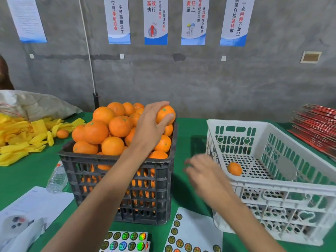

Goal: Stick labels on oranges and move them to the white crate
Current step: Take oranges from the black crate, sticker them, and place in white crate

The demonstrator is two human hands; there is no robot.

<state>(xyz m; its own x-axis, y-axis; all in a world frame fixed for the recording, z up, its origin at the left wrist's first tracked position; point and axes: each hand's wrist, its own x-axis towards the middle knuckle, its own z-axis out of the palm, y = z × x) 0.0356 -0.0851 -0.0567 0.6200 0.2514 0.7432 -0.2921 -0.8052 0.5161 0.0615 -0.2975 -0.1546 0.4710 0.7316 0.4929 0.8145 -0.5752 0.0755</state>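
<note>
- The left hand [151, 124] is up on the heap in the black crate [118, 179], fingers and thumb curled round one orange [164, 113] at the back right of the pile, near the crate's far corner.
- The right hand [201, 171] hangs between the two crates, just beside the near wall of the white crate [272, 188]. It is blurred, so I cannot tell whether the fingers are spread or pinching a label.
- One orange [234, 169] already lies on the perforated floor of the white crate, at its left side.
- Two label sheets [183, 231] lie flat on the green table [189, 128] in front of the crates, rows of round stickers showing, with some gaps on the right sheet.
- To my eye the step is the pick: lift that orange straight up, not sideways, since its neighbours are stacked loosely above the rim and a drag could roll one off.
- A firm grip with the stem end turned away would leave a smooth patch of peel facing the right hand for the sticker.
- The label wants pressing flat from its middle outward before the fruit is set down, not dropped, in the white crate.
</note>
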